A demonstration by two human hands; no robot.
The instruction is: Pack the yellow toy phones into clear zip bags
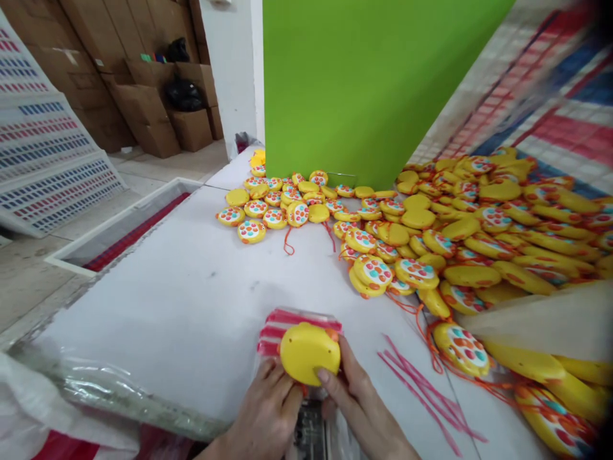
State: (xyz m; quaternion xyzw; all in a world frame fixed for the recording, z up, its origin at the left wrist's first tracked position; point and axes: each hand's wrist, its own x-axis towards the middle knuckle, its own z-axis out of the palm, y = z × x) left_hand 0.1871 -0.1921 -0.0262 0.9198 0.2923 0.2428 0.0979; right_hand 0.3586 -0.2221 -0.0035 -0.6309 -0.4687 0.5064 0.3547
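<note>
In my right hand (357, 396) is a yellow plastic toy (306, 354), plain back up, gripped at its right edge with the thumb on top. My left hand (272, 402) is closed at the toy's lower left edge; what its fingers pinch is hidden. A bit of orange shows beside those fingers. Beneath the toy lies a clear plastic bag with pink and white stripes (275, 329). Between my wrists a dark metal device (306, 431) is partly visible, its kind unclear.
Similar yellow toys with coloured dots (376, 271) are heaped across the right of the white table (191, 300), some with orange cords. Pink strips (421, 390) lie right of my hands. A green panel (359, 83) stands behind. Crates (52, 140) and cardboard boxes (191, 131) are at left.
</note>
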